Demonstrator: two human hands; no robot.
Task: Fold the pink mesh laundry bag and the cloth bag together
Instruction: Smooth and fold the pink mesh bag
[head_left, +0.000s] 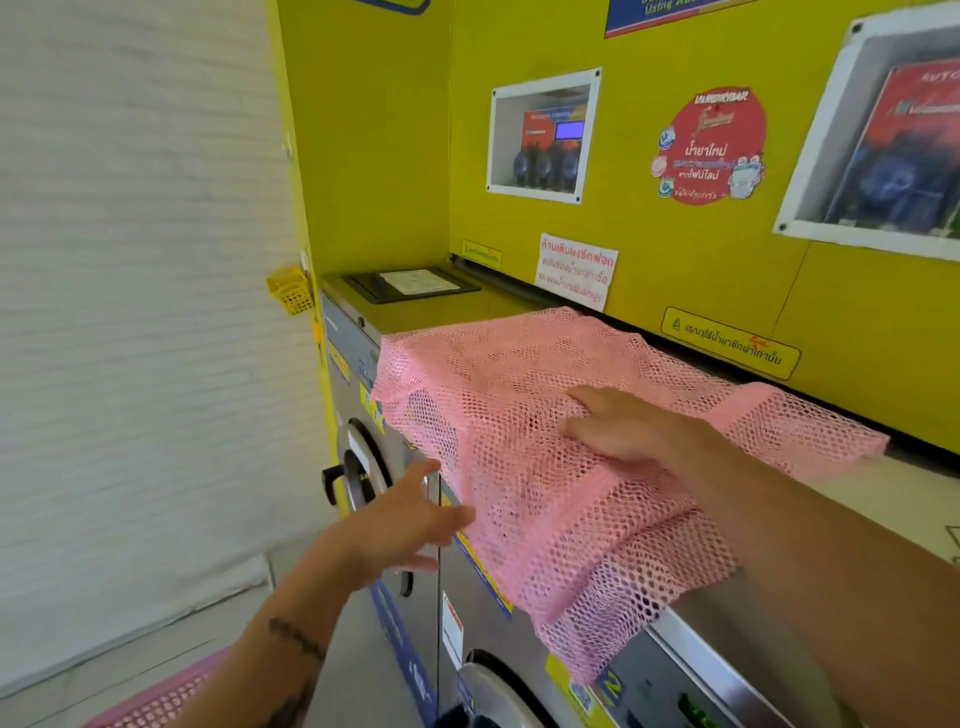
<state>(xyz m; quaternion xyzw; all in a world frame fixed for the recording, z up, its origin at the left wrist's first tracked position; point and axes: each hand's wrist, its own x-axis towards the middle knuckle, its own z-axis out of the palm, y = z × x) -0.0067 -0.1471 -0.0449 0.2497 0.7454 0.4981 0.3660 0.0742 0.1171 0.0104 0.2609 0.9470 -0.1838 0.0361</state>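
Observation:
The pink mesh laundry bag (519, 415) lies spread over the top of the washing machines, its near part hanging down over their front. My right hand (618, 426) rests flat on the mesh near its middle, fingers straight and pointing left. My left hand (410, 519) hovers in front of the machines beside the bag's hanging left edge, fingers spread, holding nothing. I cannot make out a separate cloth bag; it may be under the mesh.
Two steel front-loading washers (410, 597) stand below, with round doors (363, 467). A yellow wall panel (649, 249) with signs rises behind them. A small yellow basket (291, 291) hangs at the left. Another pink mesh item (166, 696) shows at the bottom left.

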